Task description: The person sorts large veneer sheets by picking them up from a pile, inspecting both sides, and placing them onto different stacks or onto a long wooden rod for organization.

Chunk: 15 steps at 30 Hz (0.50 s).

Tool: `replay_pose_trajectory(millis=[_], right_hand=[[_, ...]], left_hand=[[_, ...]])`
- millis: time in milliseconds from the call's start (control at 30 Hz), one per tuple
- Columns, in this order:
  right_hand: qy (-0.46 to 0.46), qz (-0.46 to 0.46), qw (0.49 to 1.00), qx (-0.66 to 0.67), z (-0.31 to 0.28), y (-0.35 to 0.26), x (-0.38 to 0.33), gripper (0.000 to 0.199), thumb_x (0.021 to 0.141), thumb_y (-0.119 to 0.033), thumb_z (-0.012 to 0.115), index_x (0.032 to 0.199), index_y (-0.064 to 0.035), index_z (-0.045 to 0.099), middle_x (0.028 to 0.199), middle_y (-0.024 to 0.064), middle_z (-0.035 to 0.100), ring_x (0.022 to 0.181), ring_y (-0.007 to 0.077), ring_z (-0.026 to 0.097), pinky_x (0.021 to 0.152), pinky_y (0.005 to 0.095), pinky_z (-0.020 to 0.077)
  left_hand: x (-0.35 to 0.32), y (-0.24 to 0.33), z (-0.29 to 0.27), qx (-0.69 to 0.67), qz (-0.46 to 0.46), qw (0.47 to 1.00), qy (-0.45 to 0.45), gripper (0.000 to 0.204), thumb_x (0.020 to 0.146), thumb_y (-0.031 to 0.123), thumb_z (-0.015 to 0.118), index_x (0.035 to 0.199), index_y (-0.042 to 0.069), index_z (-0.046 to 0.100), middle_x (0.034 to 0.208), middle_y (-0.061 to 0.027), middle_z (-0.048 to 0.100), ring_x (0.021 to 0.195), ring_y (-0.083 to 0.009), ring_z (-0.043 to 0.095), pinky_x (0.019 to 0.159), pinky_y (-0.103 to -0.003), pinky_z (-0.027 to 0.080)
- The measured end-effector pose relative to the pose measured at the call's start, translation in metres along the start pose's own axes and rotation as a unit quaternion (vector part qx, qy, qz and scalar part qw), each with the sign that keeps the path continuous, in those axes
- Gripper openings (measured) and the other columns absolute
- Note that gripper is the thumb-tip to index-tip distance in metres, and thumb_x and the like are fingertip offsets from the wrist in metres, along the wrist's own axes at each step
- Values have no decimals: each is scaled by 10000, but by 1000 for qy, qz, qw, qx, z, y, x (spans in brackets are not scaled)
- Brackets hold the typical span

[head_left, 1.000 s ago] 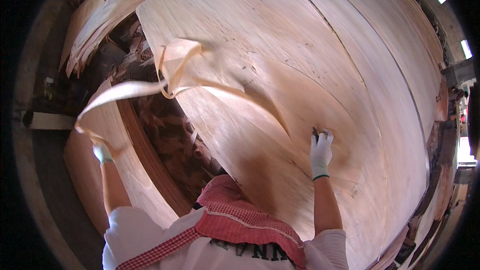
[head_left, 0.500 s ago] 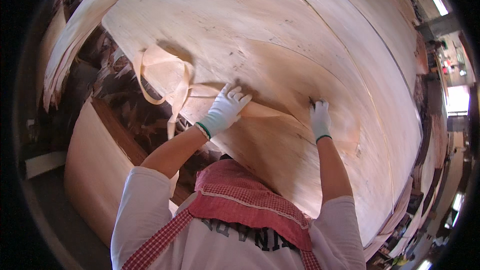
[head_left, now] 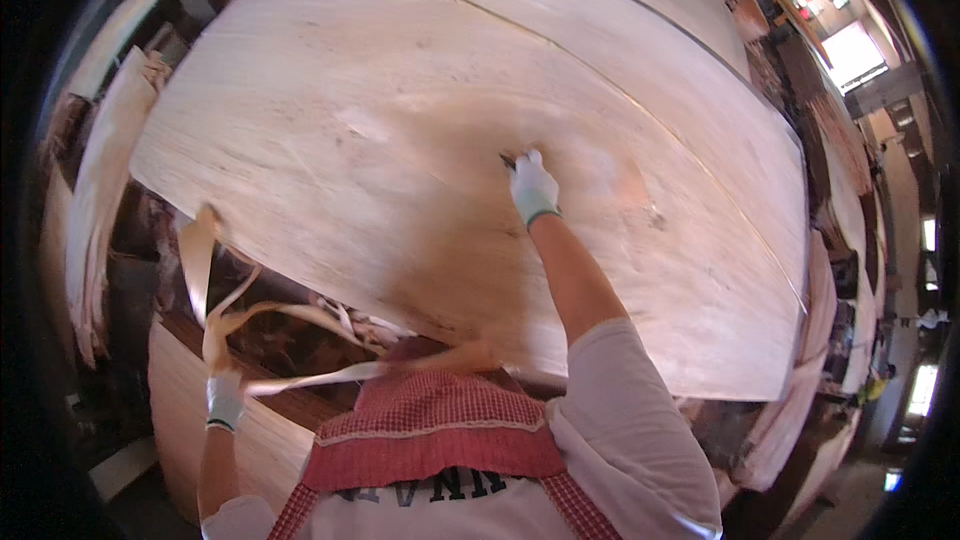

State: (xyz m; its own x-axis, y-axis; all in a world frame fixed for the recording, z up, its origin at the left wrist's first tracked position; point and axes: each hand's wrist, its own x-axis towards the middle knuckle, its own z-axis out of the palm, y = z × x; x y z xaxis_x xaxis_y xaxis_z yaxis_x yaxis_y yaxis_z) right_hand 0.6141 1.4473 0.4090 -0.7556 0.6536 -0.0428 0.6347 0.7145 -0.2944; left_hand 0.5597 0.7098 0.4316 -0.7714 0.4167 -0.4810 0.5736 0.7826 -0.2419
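Note:
A wide pale wood veneer sheet (head_left: pixel 300 90) spreads in front of me, with a small pinkish-tan patch (head_left: pixel 628 185) to the right. My left hand (head_left: pixel 224 398), in a white glove with a green cuff, is off the sheet at the lower left. Its fingers are closed on loose, curling veneer strips (head_left: pixel 330 376), which partly hide them. Over the middle of the sheet, my gloved right hand (head_left: pixel 535 186) is closed round a small dark tool (head_left: pixel 508 159). Its kind is hard to make out, as most of it is inside the fist.
Broken veneer scraps (head_left: pixel 290 345) lie in the dark gap below the sheet's near left edge. A stack of veneer (head_left: pixel 190 420) stands at the lower left. Torn pieces (head_left: pixel 105 190) hang along the far left, and more layers (head_left: pixel 800 380) stick out at the right.
My left hand has left the sheet and swung down to the left, pulling the thin veneer strips away with it. The view has turned; my right hand still grips the dark tool over the sheet.

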Motion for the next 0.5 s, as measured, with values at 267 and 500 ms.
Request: replay_pose_trajectory(millis=[267, 500], right_hand=[[-4, -33, 995, -94, -3, 18, -8, 209, 851, -186, 529, 1017, -83, 601, 1222, 129, 523, 865, 354, 636, 723, 477, 518], [-74, 19, 996, -46, -21, -10, 7, 298, 851, -235, 571, 1091, -59, 579, 1188, 211, 544, 902, 397, 619, 746, 494, 512]], left_hand=[[97, 77, -234, -306, 252, 917, 34, 576, 824, 287, 644, 1289, -9, 478, 1255, -255, 517, 1180, -376, 489, 1009, -401, 389], [271, 82, -434, -328, 312, 866, 213, 571, 921, 381, 547, 1295, -41, 460, 1280, -255, 515, 1188, -369, 501, 1013, -388, 398]])
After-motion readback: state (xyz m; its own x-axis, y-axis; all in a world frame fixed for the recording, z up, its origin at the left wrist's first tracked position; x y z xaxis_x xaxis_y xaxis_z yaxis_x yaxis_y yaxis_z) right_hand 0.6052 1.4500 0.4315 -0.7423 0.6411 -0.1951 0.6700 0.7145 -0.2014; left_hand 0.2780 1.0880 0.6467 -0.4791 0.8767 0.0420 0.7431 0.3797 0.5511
